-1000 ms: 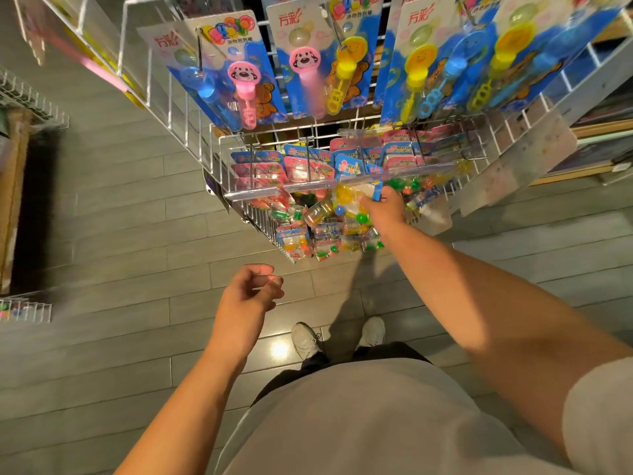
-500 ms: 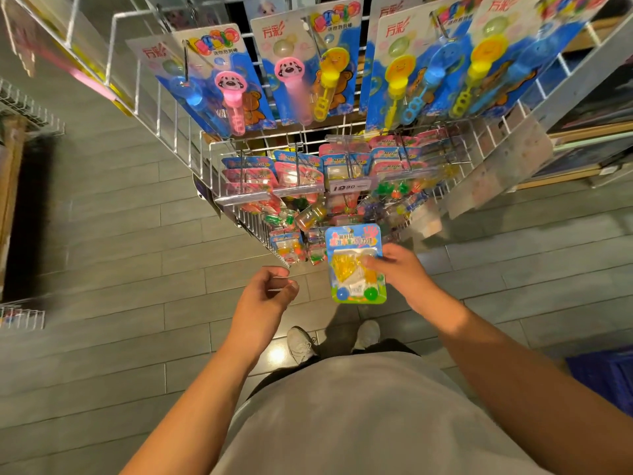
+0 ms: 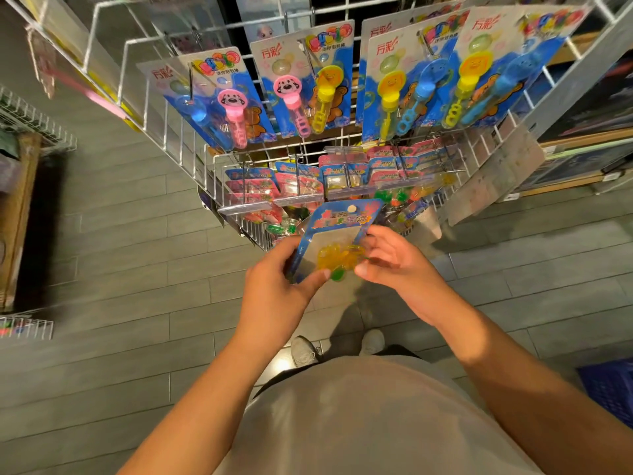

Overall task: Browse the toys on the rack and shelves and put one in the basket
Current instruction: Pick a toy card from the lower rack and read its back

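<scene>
We now hold the toy pack [image 3: 337, 241] in both hands; half a second ago only our right hand [image 3: 394, 265] had it. Our left hand [image 3: 277, 286] pinches its left edge, thumb on the front, and the right grips the right edge. Its blue header print is too blurred to read. Beyond our grip, the wire rack [image 3: 205, 166] carries four hanging rows of bubble wand cards [image 3: 308, 87].
</scene>
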